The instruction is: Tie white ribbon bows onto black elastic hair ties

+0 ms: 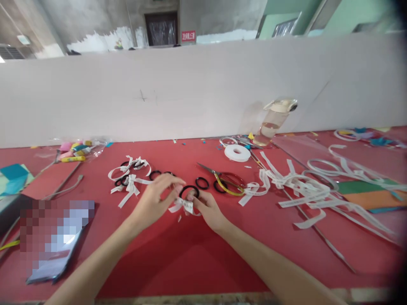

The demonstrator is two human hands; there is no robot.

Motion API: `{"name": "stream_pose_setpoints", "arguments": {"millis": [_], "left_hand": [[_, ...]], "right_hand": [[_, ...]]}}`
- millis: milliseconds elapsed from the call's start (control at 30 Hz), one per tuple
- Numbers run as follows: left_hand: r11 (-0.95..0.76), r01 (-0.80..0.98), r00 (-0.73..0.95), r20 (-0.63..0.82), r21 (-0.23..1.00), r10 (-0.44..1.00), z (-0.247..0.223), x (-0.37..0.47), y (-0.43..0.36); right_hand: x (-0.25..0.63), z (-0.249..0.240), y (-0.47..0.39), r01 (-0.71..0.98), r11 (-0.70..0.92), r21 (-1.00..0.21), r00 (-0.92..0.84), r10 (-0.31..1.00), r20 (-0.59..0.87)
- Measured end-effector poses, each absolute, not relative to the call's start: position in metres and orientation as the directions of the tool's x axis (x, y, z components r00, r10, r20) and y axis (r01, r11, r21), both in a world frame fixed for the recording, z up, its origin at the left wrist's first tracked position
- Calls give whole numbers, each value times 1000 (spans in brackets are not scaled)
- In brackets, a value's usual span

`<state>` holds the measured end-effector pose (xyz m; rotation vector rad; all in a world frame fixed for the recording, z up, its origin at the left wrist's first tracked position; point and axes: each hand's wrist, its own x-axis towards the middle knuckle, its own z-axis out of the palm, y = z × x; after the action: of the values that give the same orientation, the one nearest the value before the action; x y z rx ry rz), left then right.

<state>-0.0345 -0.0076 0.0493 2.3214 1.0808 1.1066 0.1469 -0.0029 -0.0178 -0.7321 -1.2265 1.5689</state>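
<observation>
Above the middle of the red table, my right hand (210, 208) pinches a black hair tie (190, 188) with a printed white ribbon (186, 205) looped at its lower side. My left hand (157, 194) is close beside the tie, fingers bent towards the thumb; what lies between its fingertips is hard to see. Just beyond my hands are a loose black hair tie (202, 183) and scissors (230, 182) with red and yellow handles. Another black hair tie (155, 175) lies behind my left hand. Left of it are several hair ties tied with white ribbon bows (131, 184).
A ribbon roll (237, 153) and a tilted-looking water bottle (273, 123) stand towards the back. Cut white ribbons (305, 192) spread across the right. At left lie a phone (68, 241), a cable (68, 188) and a bag of colourful pieces (78, 149). A white partition (190, 93) closes the back.
</observation>
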Motion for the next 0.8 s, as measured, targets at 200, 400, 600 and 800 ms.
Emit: {"name": "stream_pose_setpoints", "arguments": {"millis": [200,400,600,800], "left_hand": [[-462,417,477,244,783,844,32,-30,-3],[-395,272,484,230,877,844,17,-32,-2],[-38,-66,404,61,997,913,8,-25,-3],[49,-157,205,-16,986,979,0,-24,0]], "right_hand": [[147,-22,4,-242,-31,-970,-370,927,63],[148,-24,8,-143,-28,-989,-371,928,28],[150,-21,9,-237,32,-971,-413,901,131],[150,-15,7,-169,42,-985,-367,924,102]]}}
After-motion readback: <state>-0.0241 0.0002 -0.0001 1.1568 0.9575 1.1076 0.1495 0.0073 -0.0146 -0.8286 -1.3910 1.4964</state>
